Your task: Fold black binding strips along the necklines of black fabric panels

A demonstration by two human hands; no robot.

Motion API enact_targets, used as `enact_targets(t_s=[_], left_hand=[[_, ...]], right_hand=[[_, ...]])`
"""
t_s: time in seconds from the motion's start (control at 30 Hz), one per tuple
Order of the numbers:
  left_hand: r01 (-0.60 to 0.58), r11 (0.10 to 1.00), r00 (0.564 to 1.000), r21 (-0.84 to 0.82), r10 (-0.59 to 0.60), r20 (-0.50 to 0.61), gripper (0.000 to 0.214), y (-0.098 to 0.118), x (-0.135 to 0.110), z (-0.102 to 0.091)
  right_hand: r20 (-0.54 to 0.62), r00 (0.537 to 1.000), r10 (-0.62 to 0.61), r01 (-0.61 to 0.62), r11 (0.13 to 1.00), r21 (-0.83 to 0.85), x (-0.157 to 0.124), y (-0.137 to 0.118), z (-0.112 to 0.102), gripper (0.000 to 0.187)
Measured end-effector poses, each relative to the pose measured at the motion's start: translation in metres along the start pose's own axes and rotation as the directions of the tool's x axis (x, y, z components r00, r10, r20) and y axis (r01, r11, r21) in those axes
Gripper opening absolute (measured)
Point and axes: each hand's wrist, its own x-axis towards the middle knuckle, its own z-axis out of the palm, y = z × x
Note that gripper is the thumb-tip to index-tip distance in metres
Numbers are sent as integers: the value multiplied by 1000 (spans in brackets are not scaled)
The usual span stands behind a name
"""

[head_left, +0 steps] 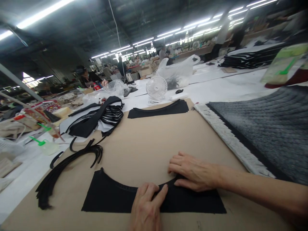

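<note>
A black curved fabric piece [110,195] lies flat on the brown board [149,141] in front of me, its concave edge facing away. Along that edge runs a narrow raised band. My left hand [148,205] rests on the middle of the piece, thumb and fingers apart at the curved edge. Just to the right, my right hand [192,173] lies across the same edge. Its thumb is on the fabric and its bent fingers reach onto the board, with a gap between them. A similar black piece [158,110] lies at the board's far end.
Black strips [72,163] lie in a bundle at left, near a pile of cut black fabric [96,118]. Grey ribbed fabric [264,128] covers the right side. A white fan [156,87], a plastic bag [178,72] and green-tipped bottles [47,146] stand around.
</note>
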Motion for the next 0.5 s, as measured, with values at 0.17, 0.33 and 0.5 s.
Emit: enact_targets(t_s=[0.17,0.33,0.5], left_hand=[[208,955,972,-210,-226,-64,34,17,27,-10],[277,902,959,-332,-281,38,39,38,58,-6],[259,910,966,-324,-246,82,41,45,64,-2]], right_hand=[[95,989,111,-122,985,119,-3,2,-13,19],[127,984,122,-138,982,125,-4,5,-17,11],[95,991,90,-101,988,117,-13,10,-14,10]])
